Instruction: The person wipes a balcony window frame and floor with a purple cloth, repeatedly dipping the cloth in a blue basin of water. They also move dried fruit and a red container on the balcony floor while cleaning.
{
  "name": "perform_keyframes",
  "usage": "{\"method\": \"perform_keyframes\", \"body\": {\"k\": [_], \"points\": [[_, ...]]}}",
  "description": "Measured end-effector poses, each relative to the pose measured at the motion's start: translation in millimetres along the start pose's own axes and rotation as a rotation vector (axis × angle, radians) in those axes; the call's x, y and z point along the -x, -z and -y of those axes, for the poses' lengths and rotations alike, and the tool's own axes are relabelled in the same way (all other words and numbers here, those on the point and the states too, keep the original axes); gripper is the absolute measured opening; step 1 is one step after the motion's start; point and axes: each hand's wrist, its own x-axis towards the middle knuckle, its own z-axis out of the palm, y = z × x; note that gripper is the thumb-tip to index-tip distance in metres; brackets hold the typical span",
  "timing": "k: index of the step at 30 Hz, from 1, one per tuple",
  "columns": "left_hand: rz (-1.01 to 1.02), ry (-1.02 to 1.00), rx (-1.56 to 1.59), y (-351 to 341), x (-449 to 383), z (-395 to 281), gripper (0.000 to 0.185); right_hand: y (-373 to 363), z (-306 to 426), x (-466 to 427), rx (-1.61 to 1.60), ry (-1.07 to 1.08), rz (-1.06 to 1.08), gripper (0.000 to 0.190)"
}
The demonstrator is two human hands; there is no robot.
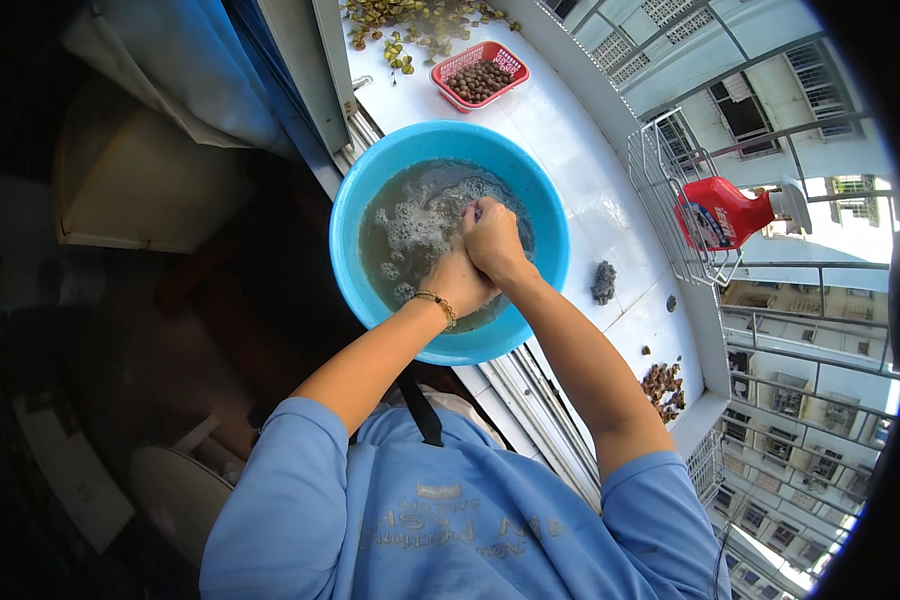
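A round blue plastic basin (347, 225) stands before me, partly over the sliding-window track, with cloudy grey-brown water (384, 259) and patches of foam (412, 225) in it. Over the water my two hands press together. My right hand (493, 234) is curled on top, and a bit of a small purple thing (478, 214) shows at its fingers; the rest of that thing is hidden. My left hand (461, 279), with a beaded bracelet (439, 306) at the wrist, lies lower against it. Its fingers are covered by the right hand and the water.
On the white tiled ledge (570, 187) sit a red plastic basket (520, 77) of small round brown fruits or nuts, a grey scouring pad (604, 282) and brown dried scraps (664, 391). Leafy stems (399, 56) lie farther back. A wire rack (664, 191) holds a red spray bottle (724, 212).
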Motion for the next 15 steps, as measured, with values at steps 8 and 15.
{"method": "perform_keyframes", "body": {"k": [8,15], "points": [[-0.197,-0.014,0.061,29,34,-31,0.082,51,4,39,-0.899,-0.274,0.106,0.068],[-0.485,-0.532,-0.464,66,67,16,0.084,60,-31,60,-1.528,-0.517,0.172,0.044]]}}
